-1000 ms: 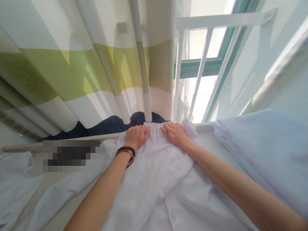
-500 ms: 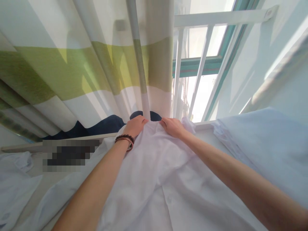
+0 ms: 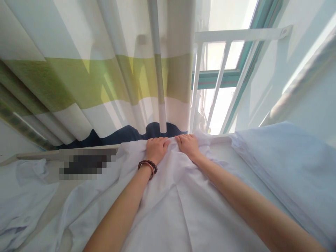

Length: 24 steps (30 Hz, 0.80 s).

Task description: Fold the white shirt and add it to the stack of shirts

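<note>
A white button-front shirt (image 3: pixel 168 206) lies spread and wrinkled over the pale surface before me, reaching its far edge. My left hand (image 3: pixel 156 148), with a dark beaded bracelet at the wrist, is closed on the shirt's far end, its knuckles over the edge. Close by on the right, my right hand (image 3: pixel 187 144) has its fingers curled round the same end of the cloth. A small gap of fabric separates the two hands. The fingertips of both are partly hidden.
A folded white cloth (image 3: pixel 286 164) lies at the right. More white clothing (image 3: pixel 23 196) is at the left, near a blurred-out dark patch (image 3: pixel 85 163). Behind the edge hang a white-and-green curtain (image 3: pixel 102 80) and a white railing (image 3: pixel 241 34) before a window.
Both hands have gone from pinching the cloth upward to lying lower over the edge, with the knuckles flatter. The left hand has shifted slightly right in view, and the camera has tilted a little.
</note>
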Tool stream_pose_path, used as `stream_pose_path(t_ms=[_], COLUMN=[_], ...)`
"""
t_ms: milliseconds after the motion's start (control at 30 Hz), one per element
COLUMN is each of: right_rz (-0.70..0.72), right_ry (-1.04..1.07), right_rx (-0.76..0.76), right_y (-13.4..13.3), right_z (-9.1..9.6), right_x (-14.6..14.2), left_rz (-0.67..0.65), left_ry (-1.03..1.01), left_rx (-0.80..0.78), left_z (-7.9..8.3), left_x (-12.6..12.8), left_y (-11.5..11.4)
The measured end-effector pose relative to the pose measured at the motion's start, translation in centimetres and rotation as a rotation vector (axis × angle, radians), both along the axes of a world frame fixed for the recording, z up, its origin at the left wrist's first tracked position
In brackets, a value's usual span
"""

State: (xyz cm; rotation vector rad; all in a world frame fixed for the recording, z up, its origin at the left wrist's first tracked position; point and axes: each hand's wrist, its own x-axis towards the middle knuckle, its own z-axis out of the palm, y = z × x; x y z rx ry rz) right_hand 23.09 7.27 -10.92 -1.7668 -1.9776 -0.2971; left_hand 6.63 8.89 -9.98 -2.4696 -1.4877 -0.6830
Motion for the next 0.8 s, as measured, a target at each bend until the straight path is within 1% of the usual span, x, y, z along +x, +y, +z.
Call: stream_pose_path(t_ms=[67,200,267,333,367,467,533,567,600,667,733,800], right_rz=[-0.002,-0.01,-0.007,0.014,0.04,0.146,0.179,0.192,0.206,0.245,0.275,0.269], right_ry=[0.013,0.033,0.048,0.055,0.054,-0.002,0.021,0.038,0.052,0.056,0.047,0.046], right_rx=[-0.002,0.024,0.064,0.097,0.109,0.083,0.081,0.081,0.078,0.063,0.036,0.005], right_y=[0.6,1.8,1.7,0.9,0.5,-0.9,-1.3,-1.4,-1.4,-1.2,-0.7,-0.3], right_z=[0.7,3.7,4.4,3.8,3.1,0.5,-0.8,-1.1,-1.1,-0.6,0.7,2.4], right_x=[0.1,0.1,-0.1,-0.4,-0.4,-0.2,0.1,0.3,0.5,0.9,1.4,1.9], left_rz=[0.009,0.032,0.035,0.034,0.032,0.031,0.024,0.013,-0.002,-0.034,-0.025,0.039], left_ry=[-0.009,-0.015,-0.025,-0.024,-0.016,0.033,0.063,0.073,0.08,0.084,0.082,0.067], left_rx=[-0.016,0.025,0.068,0.089,0.087,0.058,0.035,0.022,0.006,-0.022,-0.039,-0.04], left_z=[0.9,3.1,3.4,2.7,2.2,0.5,0.0,0.0,0.1,0.8,1.8,3.0], left_x=[0.1,0.7,1.1,1.3,1.2,0.6,0.0,-0.2,-0.5,-0.8,-0.9,-0.7], left_y=[0.4,1.6,1.6,1.2,0.9,0.1,-0.1,-0.2,-0.2,-0.1,0.4,1.0])
